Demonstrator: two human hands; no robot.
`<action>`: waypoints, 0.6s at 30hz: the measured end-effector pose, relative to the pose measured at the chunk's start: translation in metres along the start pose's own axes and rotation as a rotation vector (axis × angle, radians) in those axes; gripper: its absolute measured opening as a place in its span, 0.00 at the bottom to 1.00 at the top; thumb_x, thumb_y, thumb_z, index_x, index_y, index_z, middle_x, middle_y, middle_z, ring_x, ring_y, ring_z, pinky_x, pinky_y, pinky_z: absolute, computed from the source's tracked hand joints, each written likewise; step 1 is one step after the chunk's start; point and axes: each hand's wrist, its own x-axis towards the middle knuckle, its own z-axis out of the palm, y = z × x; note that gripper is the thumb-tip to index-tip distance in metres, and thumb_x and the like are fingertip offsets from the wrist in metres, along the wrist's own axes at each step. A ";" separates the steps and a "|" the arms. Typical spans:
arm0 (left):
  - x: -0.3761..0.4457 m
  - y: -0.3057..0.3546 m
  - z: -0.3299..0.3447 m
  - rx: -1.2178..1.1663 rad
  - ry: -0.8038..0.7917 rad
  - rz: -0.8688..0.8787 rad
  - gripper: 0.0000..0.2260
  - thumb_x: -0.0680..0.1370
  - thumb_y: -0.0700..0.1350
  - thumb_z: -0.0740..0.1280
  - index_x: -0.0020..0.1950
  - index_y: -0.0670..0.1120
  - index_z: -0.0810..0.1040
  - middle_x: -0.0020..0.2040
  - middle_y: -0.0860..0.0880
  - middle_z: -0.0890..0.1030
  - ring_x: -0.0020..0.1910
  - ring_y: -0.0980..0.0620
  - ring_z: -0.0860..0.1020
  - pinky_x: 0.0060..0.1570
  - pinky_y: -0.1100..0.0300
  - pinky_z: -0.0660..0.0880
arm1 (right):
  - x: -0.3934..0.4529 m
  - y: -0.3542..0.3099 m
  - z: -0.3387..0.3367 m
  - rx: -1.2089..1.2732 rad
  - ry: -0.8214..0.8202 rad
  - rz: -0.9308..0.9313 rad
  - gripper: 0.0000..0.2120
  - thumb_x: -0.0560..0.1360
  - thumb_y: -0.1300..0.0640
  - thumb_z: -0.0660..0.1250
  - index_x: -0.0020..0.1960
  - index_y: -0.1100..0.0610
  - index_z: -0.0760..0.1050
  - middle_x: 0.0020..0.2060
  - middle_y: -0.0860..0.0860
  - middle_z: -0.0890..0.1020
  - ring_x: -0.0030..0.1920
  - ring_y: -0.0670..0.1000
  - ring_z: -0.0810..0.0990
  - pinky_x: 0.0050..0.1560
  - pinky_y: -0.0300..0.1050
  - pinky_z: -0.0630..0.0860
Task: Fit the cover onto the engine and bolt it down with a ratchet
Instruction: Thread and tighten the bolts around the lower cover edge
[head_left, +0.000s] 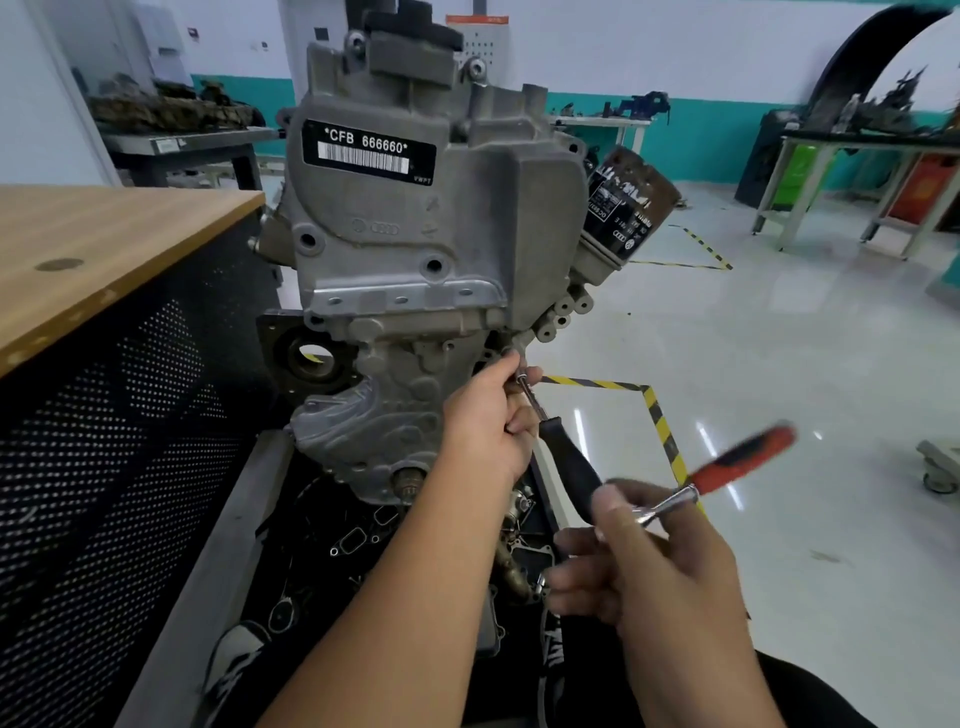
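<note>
Grey cast metal fills the middle of the view: an engine (415, 249) stands upright on a dark stand, seen from the head camera looking down over two bare forearms. A grey cover (431, 218) sits against the engine's upper front, carrying a black label (368, 150) with white print reading CFB 666660 and a barcode. Several bolt holes in the cover's flange look open. A rusty black oil filter (621, 208) juts from the engine's right side.

Near the engine's lower right edge, the left hand (488, 421) reaches up with its fingers curled, pinching a thin metal shaft (530, 392) whose tip meets the engine there. The shaft runs down into a black handle (569, 462) that slants toward the lower right. Whether a bolt sits at the tip cannot be told.

Lower and nearer the camera, the right hand (649, 561) is blurred. Its fingers are curled around the chrome neck of a ratchet (727, 467), whose red and black grip points up and to the right, away from the engine. The ratchet is apart from the cover.

A wooden bench (104, 249) with a perforated black front stands just to the left. Yellow and black tape (660, 421) marks the glossy pale floor at right. Farther back, metal tables hold dark parts against a white and teal wall.
</note>
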 end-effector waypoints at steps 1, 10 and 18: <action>0.001 0.001 -0.001 -0.008 -0.017 -0.020 0.08 0.81 0.41 0.67 0.43 0.40 0.76 0.35 0.45 0.80 0.16 0.60 0.60 0.15 0.68 0.56 | -0.002 -0.003 -0.003 0.182 -0.065 0.130 0.10 0.78 0.54 0.70 0.51 0.62 0.76 0.32 0.65 0.83 0.22 0.54 0.79 0.22 0.43 0.77; 0.000 0.002 -0.004 -0.031 -0.071 -0.081 0.08 0.82 0.43 0.65 0.45 0.42 0.76 0.35 0.46 0.82 0.17 0.59 0.58 0.15 0.68 0.57 | 0.002 0.001 -0.010 -0.559 0.057 -0.302 0.16 0.76 0.65 0.72 0.50 0.42 0.80 0.33 0.51 0.84 0.30 0.52 0.85 0.32 0.37 0.80; -0.006 0.002 -0.007 -0.111 -0.174 -0.144 0.12 0.84 0.44 0.61 0.45 0.40 0.77 0.35 0.45 0.83 0.16 0.59 0.59 0.14 0.68 0.56 | 0.002 -0.012 -0.006 0.257 -0.029 0.279 0.13 0.77 0.54 0.69 0.45 0.65 0.77 0.36 0.68 0.83 0.23 0.52 0.79 0.22 0.41 0.77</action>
